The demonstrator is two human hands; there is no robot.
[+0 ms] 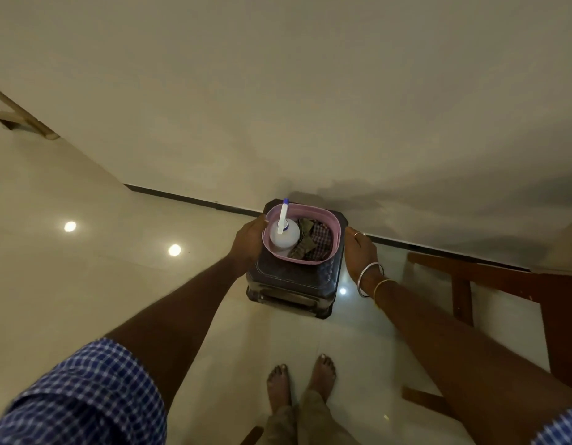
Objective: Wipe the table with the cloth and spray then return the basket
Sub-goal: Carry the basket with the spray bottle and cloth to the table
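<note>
Mid-frame, the pink oval plastic basket (337, 242), holding a white spray bottle (284, 236) and a checked cloth (318, 236), sits on a dark plastic stool (291, 284) between my hands. My left hand (249, 240) curls round its left side. My right hand (360, 252) lies straight-fingered just beside its right.

The left hand (249, 239) holds a pink basket (334, 248) on a stool (291, 284); right hand (360, 252) beside.

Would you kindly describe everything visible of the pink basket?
The pink basket looks like plastic, rounded and open-topped. It stands upright on a dark stool by the wall, holding a white spray bottle at its left and crumpled cloths at its right. The left hand grips its left wall; the right hand is beside it, contact unclear.
</note>
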